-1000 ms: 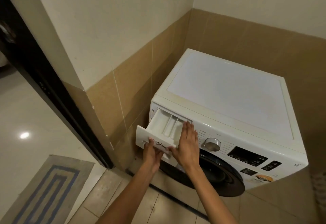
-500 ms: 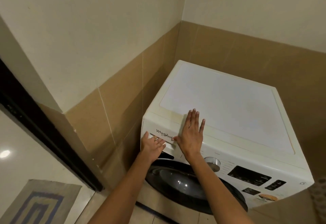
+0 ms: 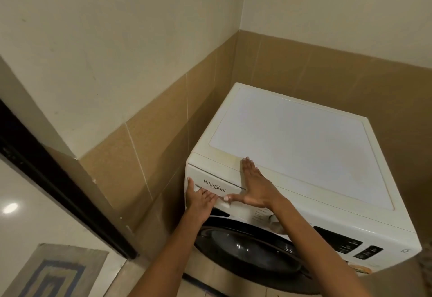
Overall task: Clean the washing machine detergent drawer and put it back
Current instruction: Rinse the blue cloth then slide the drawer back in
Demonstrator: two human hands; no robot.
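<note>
Head view. The white plastic detergent drawer (image 3: 215, 185) sits flush in its slot at the top left corner of the white front-loading washing machine (image 3: 292, 142). The left hand (image 3: 201, 199), fingers extended, presses the drawer's lower face at the grip recess and grasps nothing. The right hand (image 3: 253, 189) lies flat, with its fingers over the machine's top front edge and its thumb along the drawer's lower edge, also grasping nothing.

Judgement: the drawer is light, rigid moulded plastic, smooth and probably slippery when damp. It is best held at the recess under the logo and pushed squarely so it does not jam.
</note>
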